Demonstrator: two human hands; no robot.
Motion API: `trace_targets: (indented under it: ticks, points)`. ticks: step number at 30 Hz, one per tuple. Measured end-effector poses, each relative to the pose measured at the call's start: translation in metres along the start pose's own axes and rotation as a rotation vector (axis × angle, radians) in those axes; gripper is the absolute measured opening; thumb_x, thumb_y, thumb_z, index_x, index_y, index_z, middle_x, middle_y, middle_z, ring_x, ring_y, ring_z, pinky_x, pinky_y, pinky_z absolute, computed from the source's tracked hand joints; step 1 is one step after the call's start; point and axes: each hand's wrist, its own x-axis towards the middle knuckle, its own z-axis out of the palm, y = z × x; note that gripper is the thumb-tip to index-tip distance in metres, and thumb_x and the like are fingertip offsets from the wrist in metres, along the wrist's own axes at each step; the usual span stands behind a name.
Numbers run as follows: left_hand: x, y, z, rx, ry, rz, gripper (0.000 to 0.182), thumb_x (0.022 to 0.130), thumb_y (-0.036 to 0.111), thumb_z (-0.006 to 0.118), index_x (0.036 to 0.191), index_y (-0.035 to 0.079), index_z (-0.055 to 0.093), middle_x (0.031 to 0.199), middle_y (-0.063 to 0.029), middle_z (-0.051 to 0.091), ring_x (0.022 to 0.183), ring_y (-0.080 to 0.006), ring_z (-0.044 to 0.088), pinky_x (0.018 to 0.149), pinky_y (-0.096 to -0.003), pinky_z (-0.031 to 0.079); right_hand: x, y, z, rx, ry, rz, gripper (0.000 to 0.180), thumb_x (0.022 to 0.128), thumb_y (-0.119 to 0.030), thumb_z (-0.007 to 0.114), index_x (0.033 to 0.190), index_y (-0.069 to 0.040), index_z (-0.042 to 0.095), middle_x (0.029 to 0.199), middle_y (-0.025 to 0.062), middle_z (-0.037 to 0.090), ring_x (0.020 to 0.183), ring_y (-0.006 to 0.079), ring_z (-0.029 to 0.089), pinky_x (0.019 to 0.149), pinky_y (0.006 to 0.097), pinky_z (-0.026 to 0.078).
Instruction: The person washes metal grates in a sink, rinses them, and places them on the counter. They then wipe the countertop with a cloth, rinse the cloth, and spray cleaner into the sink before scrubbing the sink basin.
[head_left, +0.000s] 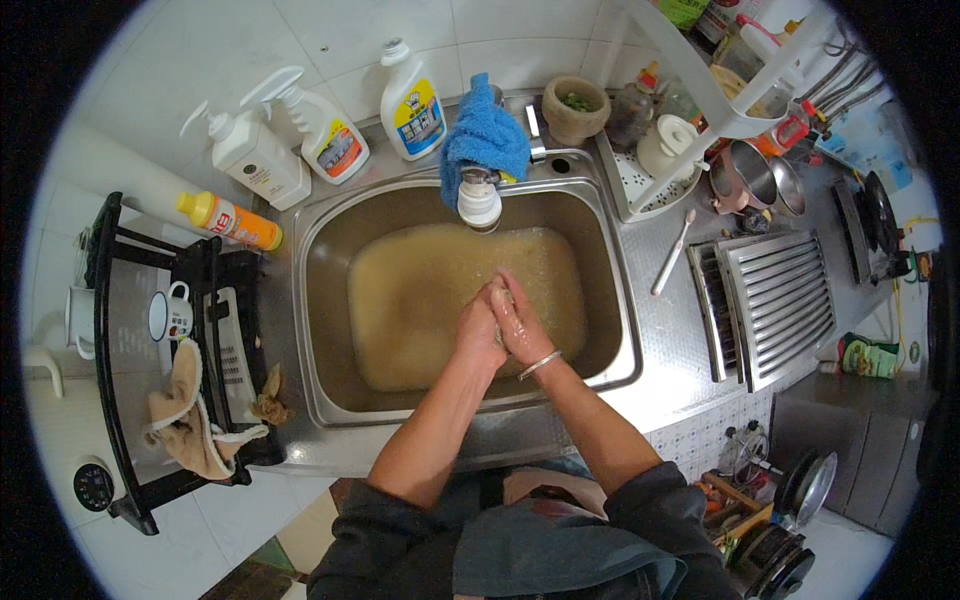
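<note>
My left hand (478, 326) and my right hand (523, 324) are pressed together above the sink (322, 360), palms facing each other. The right hand is wet and a metal bangle (540, 365) circles its wrist. A small pale bit shows along the gap between the palms, but I cannot tell whether it is a held thing or residue. Cloudy brown water (420, 300) stands in the stainless steel basin below both hands. Ahead of them, a faucet head (478, 204) hangs over the water, its body wrapped in a blue cloth (487, 139).
Behind the basin stand a pump bottle (259, 161), a spray bottle (330, 139) and a white cleaner bottle (412, 105). A black rack (112, 300) with a beige cloth (187, 420) is at left. Rightward lie a toothbrush (675, 251) and metal range-hood filters (780, 307).
</note>
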Motion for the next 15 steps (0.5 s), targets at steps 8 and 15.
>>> trace_targets:
  ticks: [8, 15]
  points:
    - [0.003, -0.025, -0.019, 0.489, 0.019, 0.315, 0.023, 0.087, 0.022, 0.043, 0.079, 0.003, 0.053, 0.075, -0.0019, 0.053, 0.07, -0.0155, 0.049, 0.064, -0.0317, 0.043, 0.001, 0.004, 0.003, 0.186, 0.129, 0.443, 0.041, 0.089, -0.035, 0.037, 0.097, 0.0, 0.055, 0.092, 0.0126, 0.056, 0.085, 0.0184, 0.049, 0.077, 0.0313, 0.042]
    - [0.018, -0.013, -0.085, 0.967, -0.41, 0.181, 0.061, 0.088, 0.053, 0.03, 0.134, 0.013, 0.027, 0.138, -0.0088, 0.024, 0.125, -0.0183, 0.024, 0.099, -0.0324, 0.028, -0.034, 0.013, -0.02, 0.461, -0.023, 0.67, 0.041, 0.083, -0.035, 0.055, 0.108, -0.003, 0.052, 0.101, 0.0058, 0.056, 0.086, 0.0194, 0.055, 0.077, 0.0304, 0.044]
